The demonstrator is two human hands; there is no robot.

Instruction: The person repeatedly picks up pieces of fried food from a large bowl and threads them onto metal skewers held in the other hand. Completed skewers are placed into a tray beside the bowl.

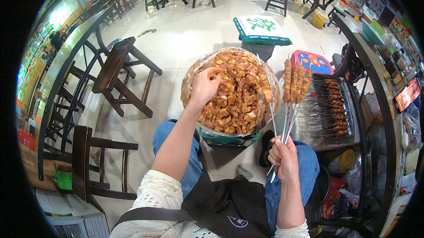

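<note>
A large round bowl of marinated meat chunks (228,102), its rim wrapped in clear plastic film (190,82), sits between my knees on a green crate (228,138). Over the left part of the meat is my left hand (207,84), fingers curled and thumb near the index finger; whether a chunk is pinched there is hidden. My right hand (284,157) grips several metal skewers by their lower ends. Most of them stand upright, threaded with meat (296,84). One separate skewer (273,115) leans left over the bowl's right edge, with meat on its upper part.
At right, a metal tray (331,105) holds a row of loaded skewers beside a red octagonal box (313,62). A white-and-green packet (263,29) lies on a dark stand beyond the bowl. Wooden stools (116,66) stand left; a table edge (381,89) runs along the right.
</note>
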